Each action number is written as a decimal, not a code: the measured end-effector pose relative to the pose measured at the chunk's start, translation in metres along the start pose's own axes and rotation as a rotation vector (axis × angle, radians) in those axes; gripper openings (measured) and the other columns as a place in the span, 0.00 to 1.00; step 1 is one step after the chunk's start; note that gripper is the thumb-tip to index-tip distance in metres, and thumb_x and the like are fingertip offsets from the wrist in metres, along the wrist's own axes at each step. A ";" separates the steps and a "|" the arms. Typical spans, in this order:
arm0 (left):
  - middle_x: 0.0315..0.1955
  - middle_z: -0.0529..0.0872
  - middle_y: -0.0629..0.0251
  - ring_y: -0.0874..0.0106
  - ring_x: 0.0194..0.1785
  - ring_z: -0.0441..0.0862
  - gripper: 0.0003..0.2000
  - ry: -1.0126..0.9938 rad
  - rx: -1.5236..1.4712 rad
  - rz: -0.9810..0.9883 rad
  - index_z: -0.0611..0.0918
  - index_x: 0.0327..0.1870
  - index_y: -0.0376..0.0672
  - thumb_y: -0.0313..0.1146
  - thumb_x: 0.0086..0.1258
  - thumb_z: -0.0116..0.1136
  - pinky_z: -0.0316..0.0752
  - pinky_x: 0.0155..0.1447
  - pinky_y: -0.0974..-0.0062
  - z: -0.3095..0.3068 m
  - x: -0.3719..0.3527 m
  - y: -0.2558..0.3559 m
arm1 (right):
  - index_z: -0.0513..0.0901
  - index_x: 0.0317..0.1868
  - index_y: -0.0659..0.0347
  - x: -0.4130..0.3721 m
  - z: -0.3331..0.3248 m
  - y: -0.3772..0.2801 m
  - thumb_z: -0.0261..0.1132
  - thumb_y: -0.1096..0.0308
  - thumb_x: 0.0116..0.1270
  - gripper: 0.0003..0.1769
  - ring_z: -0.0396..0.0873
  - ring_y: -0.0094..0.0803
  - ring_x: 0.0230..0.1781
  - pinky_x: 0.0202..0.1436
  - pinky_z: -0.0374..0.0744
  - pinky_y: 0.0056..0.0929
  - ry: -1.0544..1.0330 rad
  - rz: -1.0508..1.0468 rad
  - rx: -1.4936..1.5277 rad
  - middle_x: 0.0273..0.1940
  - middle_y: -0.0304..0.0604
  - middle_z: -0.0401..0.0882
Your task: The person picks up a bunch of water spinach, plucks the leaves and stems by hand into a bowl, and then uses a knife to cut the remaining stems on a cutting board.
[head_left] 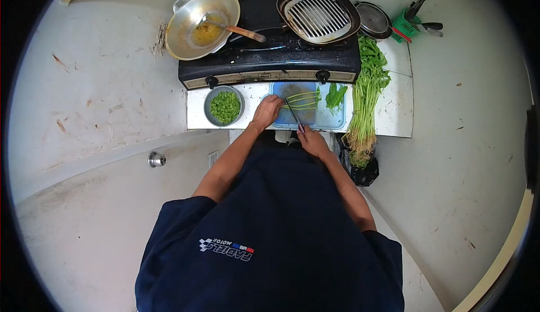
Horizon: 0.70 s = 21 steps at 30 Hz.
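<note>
My right hand (310,138) grips a knife (295,113) whose blade points away from me, over green stems on a blue cutting board (336,122). At the board's left side, my left hand (268,111) has its fingers closed at the ends of the green stems (304,101), close to the blade. The stems lie roughly crosswise on the board. To their right rest some loose green leaves (335,96). A grey bowl (240,114) of finely chopped greens (225,108) stands left of my left hand.
Behind the board stands a black two-burner stove (264,67), bearing a wok (179,33) with a wooden-handled ladle (246,33) and a grill pan (319,18). A long bunch of leafy greens (368,98) overhangs the counter's right front edge. A green basket (404,29) holds utensils.
</note>
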<state>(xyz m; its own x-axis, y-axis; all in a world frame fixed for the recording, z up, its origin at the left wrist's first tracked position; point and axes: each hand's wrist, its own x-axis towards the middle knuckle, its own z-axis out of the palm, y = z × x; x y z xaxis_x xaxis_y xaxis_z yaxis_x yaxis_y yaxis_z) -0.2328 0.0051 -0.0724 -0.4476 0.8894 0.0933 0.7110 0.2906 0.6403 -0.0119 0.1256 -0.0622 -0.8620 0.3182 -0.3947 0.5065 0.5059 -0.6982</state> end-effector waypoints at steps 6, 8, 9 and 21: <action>0.37 0.83 0.54 0.51 0.46 0.82 0.06 0.036 -0.085 -0.062 0.86 0.42 0.38 0.22 0.68 0.59 0.79 0.52 0.57 -0.003 -0.001 0.006 | 0.75 0.50 0.72 0.005 0.003 -0.013 0.53 0.51 0.79 0.25 0.83 0.68 0.36 0.45 0.80 0.62 0.010 -0.025 -0.106 0.33 0.70 0.83; 0.37 0.83 0.54 0.51 0.45 0.83 0.06 0.033 -0.110 -0.072 0.86 0.41 0.38 0.22 0.67 0.59 0.79 0.51 0.57 -0.005 0.000 0.006 | 0.75 0.50 0.72 0.008 0.006 -0.014 0.53 0.51 0.80 0.26 0.83 0.68 0.36 0.45 0.80 0.62 0.013 -0.026 -0.113 0.32 0.70 0.83; 0.37 0.83 0.54 0.51 0.45 0.83 0.06 0.020 -0.106 -0.071 0.86 0.41 0.37 0.21 0.67 0.59 0.79 0.51 0.57 -0.005 0.001 0.004 | 0.74 0.50 0.72 0.008 0.008 -0.015 0.53 0.51 0.80 0.25 0.83 0.68 0.35 0.44 0.80 0.62 0.019 -0.028 -0.119 0.32 0.69 0.83; 0.36 0.82 0.53 0.51 0.45 0.81 0.05 0.057 -0.140 -0.071 0.84 0.36 0.37 0.18 0.62 0.61 0.77 0.52 0.57 0.002 0.000 0.001 | 0.74 0.50 0.70 0.010 0.027 -0.029 0.52 0.52 0.80 0.23 0.84 0.66 0.32 0.40 0.82 0.62 0.072 0.046 -0.106 0.30 0.67 0.84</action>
<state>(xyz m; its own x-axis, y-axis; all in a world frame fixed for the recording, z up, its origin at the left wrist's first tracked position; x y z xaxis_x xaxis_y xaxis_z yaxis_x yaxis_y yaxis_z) -0.2305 0.0063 -0.0732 -0.5270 0.8457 0.0841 0.5954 0.2967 0.7467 -0.0355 0.0922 -0.0621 -0.8358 0.3977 -0.3785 0.5483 0.5702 -0.6117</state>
